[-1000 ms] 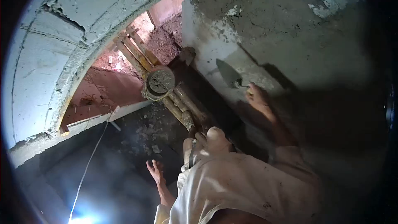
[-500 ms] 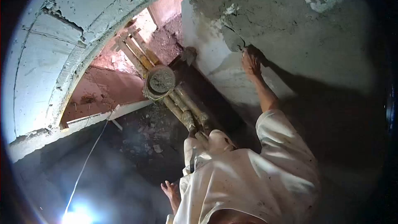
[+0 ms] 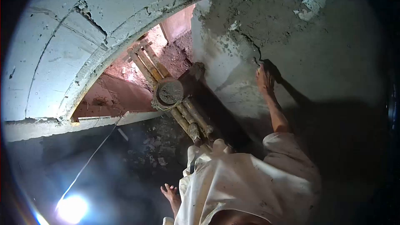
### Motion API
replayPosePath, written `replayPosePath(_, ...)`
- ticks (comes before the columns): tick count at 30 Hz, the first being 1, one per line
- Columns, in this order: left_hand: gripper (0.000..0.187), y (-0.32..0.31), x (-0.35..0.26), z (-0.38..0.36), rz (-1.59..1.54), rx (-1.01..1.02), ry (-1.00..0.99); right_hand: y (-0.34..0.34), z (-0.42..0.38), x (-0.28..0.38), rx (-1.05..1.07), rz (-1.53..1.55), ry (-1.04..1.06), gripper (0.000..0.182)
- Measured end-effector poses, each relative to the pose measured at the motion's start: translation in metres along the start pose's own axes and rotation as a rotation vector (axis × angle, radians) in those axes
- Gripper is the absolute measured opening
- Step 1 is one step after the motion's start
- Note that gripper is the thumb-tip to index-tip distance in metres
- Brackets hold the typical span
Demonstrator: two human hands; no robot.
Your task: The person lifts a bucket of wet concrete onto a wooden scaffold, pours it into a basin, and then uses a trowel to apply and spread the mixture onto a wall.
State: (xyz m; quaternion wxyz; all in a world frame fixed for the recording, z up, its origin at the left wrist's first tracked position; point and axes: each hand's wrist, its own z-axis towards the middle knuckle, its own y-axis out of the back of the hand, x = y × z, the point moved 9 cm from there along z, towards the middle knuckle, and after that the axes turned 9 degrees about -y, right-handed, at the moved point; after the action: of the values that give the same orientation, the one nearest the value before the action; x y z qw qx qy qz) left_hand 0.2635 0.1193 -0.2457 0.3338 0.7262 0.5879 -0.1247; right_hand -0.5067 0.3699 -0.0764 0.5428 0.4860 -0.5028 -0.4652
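Plaster [image 3: 266, 25], wet and grey, coats the upper part of the wall [image 3: 333, 71] at right; its ragged lower edge meets the right hand.

Nearest the camera, one pale garment [image 3: 246, 183] covers the body and the raised right arm. One left hand [image 3: 170, 192] hangs low beside the body with its fingers spread, holding nothing, which suggests it is kept free for balance. One lamp [image 3: 71, 209] glares at lower left, with one thin cord [image 3: 89, 162] running up from it.

Farther out, one right hand [image 3: 265, 79] is pressed to the wall at the plaster's edge. It appears to grip a tool, but the tool is hidden in shadow and the closure of the fingers cannot be told.

Below, bamboo poles [image 3: 189, 116], at least three bundled side by side, carry one round pan [image 3: 170, 93] of mortar, placed within arm's reach of the wall.

Farthest, one curved masonry arch [image 3: 83, 50] frames reddish ground [image 3: 175, 54] beyond.
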Motion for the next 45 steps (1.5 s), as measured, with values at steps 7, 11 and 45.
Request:
replayPosePath(7,0.063,-0.028,-0.002,0.003,0.125,0.119,-0.108,0.102,-0.074,0.064,0.174,0.264,0.314,0.033)
replayPosePath(11,0.067,-0.031,-0.009,0.004,0.15,0.143,-0.131,0.123,-0.142,0.142,0.703,0.507,0.698,0.034)
replayPosePath(45,0.085,0.016,0.137,0.048,0.439,0.017,0.173,-0.596,-0.081,0.391,0.091,-0.515,0.913,0.016)
